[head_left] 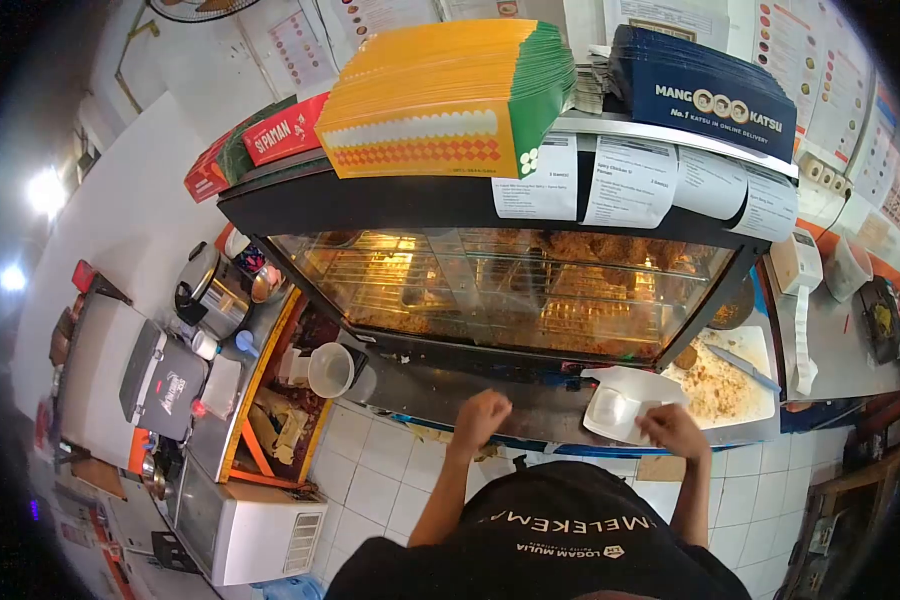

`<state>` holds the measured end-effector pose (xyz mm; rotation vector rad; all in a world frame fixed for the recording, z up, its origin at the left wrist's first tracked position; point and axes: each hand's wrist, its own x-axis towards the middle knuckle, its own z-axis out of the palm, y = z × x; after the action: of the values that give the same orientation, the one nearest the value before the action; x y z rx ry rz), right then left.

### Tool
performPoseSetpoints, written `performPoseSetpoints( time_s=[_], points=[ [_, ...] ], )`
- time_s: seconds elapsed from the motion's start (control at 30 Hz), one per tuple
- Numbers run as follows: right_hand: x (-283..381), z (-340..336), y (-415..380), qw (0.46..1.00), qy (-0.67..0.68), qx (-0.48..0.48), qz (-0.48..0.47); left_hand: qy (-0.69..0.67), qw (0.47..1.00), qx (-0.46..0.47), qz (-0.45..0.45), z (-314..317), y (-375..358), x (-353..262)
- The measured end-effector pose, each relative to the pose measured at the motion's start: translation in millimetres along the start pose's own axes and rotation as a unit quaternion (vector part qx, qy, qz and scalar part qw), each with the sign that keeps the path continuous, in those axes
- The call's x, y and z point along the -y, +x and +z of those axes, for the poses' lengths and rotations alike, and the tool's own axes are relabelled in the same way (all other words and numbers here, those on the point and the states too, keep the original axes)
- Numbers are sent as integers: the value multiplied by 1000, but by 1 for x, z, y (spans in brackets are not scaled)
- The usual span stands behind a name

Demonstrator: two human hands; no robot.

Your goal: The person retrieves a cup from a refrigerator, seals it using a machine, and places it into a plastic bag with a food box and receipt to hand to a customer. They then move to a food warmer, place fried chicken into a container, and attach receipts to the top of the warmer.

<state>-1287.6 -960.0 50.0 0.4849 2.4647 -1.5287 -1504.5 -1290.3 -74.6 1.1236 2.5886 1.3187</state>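
Note:
My left hand [483, 420] is closed over the front of the metal counter, with nothing visible in its fingers. At the right, my right hand [673, 430] has its fingers curled at the near right rim of a white takeaway box [610, 408], seemingly gripping it. The box lies open on the counter with its flaps spread, and its white inside shows. Just to its right is a white cutting board [725, 395] strewn with brown crumbs, with a knife [742, 366] lying across it.
A glass-fronted heated display case [490, 290] with fried food stands behind the counter. Folded yellow boxes [420, 100], dark blue boxes [705, 90] and paper order slips [630, 180] are on top. A clear plastic tub [331, 370] sits at the left, a receipt printer [796, 262] at the right.

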Motion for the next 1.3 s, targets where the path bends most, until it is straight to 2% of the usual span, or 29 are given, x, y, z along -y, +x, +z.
performPoseSetpoints(
  time_s=[0.03,0.07,0.1,0.13,0.17,0.2,0.23,0.27,0.3,0.33,0.4,0.43,0.47,0.5,0.53,0.57,0.6,0.63,0.67,0.73,0.77,0.8,0.87,0.9,0.97,1.13,1.2,1.3],
  points=[
    [-32,18,8,998,-35,53,17,-2,998,57,-18,17,-40,35],
    [-75,39,17,992,-70,102,31,-107,981,59,-152,44,-97,69],
    [-122,61,21,982,-84,166,30,-22,961,121,-246,59,-143,93],
    [-176,85,19,969,-96,227,33,41,934,221,-277,75,-198,137],
    [-236,117,20,943,-153,254,150,53,935,234,-263,96,-268,183],
    [-289,144,4,900,-205,281,264,63,977,148,-138,116,-387,215],
    [-338,162,-59,972,-69,144,174,97,994,56,-10,95,-426,181],
    [-365,171,-117,995,67,-1,75,-91,940,188,-269,77,-435,209],
    [-369,167,-136,995,68,-10,78,-160,885,213,-383,78,-436,228],
    [-372,166,-140,988,-4,60,143,-196,851,218,-436,71,-416,226],
    [-377,188,-141,932,-133,205,268,-239,809,225,-487,56,-386,222],
    [-380,201,-152,880,-193,283,330,-250,796,230,-500,51,-381,217],
    [-384,215,-156,877,-181,290,336,-259,787,237,-508,45,-377,211],
    [-398,229,-146,916,-191,334,113,-267,776,247,-515,38,-374,199],
    [-405,239,-142,908,-193,352,-118,-279,770,255,-513,35,-361,190],
    [-373,247,-139,956,-28,272,101,-281,763,263,-520,31,-358,188],
    [-319,251,-132,925,138,173,310,-285,756,271,-524,28,-357,186],
    [-381,272,-126,951,-145,261,-75,-289,747,277,-531,23,-358,182],
    [-270,245,-128,921,76,196,328,-294,739,284,-535,22,-361,181],
    [-299,261,-149,917,205,158,305,-298,727,300,-541,15,-366,180],
    [-306,268,-161,892,277,133,333,-298,722,308,-543,13,-369,180],
    [-308,266,-172,938,196,161,238,-300,720,315,-541,11,-370,180],
    [-277,254,-183,886,332,140,291,-302,714,327,-541,5,-371,180],
    [-270,255,-185,886,335,143,286,-300,714,333,-538,3,-373,179],
    [-263,251,-189,864,448,59,220,-299,715,338,-534,2,-370,177],
    [-205,215,-170,865,481,-14,143,-285,732,330,-524,3,-349,154],
    [-246,221,-164,918,361,0,162,-284,735,320,-527,11,-341,144],
    [-260,214,-160,940,320,-35,109,-279,743,306,-526,19,-338,139]
  ],
)
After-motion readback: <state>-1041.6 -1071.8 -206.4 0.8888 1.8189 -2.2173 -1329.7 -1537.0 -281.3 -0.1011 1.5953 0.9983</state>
